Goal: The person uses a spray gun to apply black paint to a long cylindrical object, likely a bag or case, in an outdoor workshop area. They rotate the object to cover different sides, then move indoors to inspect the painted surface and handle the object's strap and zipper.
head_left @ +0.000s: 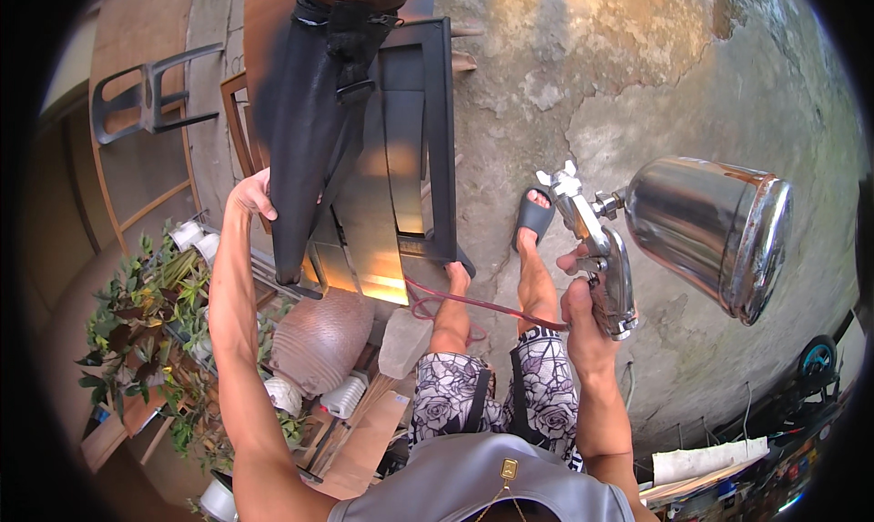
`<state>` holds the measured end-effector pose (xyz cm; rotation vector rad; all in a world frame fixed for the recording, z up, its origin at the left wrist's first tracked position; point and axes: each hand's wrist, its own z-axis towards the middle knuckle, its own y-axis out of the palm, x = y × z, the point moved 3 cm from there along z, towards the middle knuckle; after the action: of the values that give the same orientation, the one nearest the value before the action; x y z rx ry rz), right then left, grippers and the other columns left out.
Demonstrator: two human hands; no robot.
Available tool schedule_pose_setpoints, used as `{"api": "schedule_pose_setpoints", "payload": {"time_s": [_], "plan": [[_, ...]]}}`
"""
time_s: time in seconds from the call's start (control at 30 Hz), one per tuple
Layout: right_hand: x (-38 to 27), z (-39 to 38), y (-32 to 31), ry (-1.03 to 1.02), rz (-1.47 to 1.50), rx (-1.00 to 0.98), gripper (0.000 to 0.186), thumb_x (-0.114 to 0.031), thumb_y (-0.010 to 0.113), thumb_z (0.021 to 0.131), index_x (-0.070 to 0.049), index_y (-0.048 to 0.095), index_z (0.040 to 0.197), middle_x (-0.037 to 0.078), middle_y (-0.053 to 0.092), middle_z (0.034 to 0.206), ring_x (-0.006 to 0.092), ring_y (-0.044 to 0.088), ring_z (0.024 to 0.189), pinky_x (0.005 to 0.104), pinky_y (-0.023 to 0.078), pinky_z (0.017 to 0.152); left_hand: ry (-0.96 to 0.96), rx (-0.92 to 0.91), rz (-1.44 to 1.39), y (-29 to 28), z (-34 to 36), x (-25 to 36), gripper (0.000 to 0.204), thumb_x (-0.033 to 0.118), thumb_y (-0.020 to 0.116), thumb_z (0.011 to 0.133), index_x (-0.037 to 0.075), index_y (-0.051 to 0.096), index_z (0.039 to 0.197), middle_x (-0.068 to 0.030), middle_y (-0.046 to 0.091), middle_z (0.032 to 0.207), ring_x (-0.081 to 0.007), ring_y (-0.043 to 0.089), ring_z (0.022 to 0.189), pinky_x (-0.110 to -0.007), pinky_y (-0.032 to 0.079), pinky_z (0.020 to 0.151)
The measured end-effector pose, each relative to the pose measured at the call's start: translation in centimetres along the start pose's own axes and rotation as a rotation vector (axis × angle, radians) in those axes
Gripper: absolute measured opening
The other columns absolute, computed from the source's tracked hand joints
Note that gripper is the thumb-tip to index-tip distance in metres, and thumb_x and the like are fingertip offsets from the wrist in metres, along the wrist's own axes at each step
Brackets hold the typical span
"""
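Note:
My left hand [255, 196] grips the edge of a long, dark black panel or piece [309, 149] that stands on the left of centre, over a black frame [440, 112] and flat boards [373, 231] lit orange at their lower ends. My right hand [587, 317] holds a chrome spray gun [596, 249], its large metal cup [701, 235] pointing off to the right. A red hose [482, 304] runs from beside this hand toward the boards. My legs and sandalled feet show below and between my arms.
A grey plastic chair [150, 94] lies over a wooden frame at left. Leafy plants [146, 340], a ribbed clay pot [319, 340], a grey stone [401, 340] and timber scraps fill the lower left. Cracked concrete [637, 85] spans the right, with a wheeled item [819, 358] and clutter along its lower edge.

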<state>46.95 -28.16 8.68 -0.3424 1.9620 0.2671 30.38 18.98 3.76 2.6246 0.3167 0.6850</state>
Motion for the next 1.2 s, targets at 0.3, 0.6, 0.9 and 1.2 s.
{"api": "schedule_pose_setpoints", "payload": {"time_s": [0.3,0.6,0.9,1.2], "plan": [[0.2,-0.2,-0.3,0.062,0.001,-0.012,0.027,-0.011,0.064,0.085,0.007,0.058,0.105,0.009,0.066,0.082,0.0088,0.058,0.050,0.0222,0.045,0.046,0.007,-0.069,-0.019,-0.2,0.6,-0.2,0.095,-0.004,0.071,0.029,-0.008,0.049,0.121,-0.0193,0.057,0.114,-0.0333,0.055,0.108,-0.045,0.038,0.100],[0.2,0.0,-0.7,0.079,0.007,0.007,0.027,-0.015,0.064,0.086,0.006,0.059,0.102,0.011,0.066,0.081,0.0102,0.058,0.050,0.0224,0.044,0.047,0.061,0.310,0.142,1.3,-1.2,0.3,0.080,-0.003,0.069,0.033,-0.003,0.056,0.112,-0.0123,0.061,0.104,-0.0233,0.058,0.100,-0.032,0.045,0.091],[0.3,0.1,-0.2,0.079,-0.040,0.103,0.032,-0.022,0.064,0.085,0.005,0.060,0.103,0.007,0.065,0.085,0.0075,0.054,0.062,0.0230,0.043,0.055,0.192,1.547,0.978,6.5,1.1,0.1,0.089,0.022,0.081,0.042,0.007,0.046,0.122,-0.0120,0.055,0.108,-0.0261,0.056,0.098,-0.040,0.045,0.088],[0.3,-0.7,0.5,0.064,-0.066,-0.060,0.040,-0.024,0.056,0.092,0.000,0.047,0.122,0.010,0.060,0.099,0.0042,0.041,0.048,0.0179,0.031,0.042,0.046,1.892,1.172,7.1,4.1,-0.8,0.086,0.031,0.082,0.047,0.011,0.044,0.121,-0.0136,0.054,0.110,-0.0286,0.052,0.106,-0.045,0.038,0.091]]}}
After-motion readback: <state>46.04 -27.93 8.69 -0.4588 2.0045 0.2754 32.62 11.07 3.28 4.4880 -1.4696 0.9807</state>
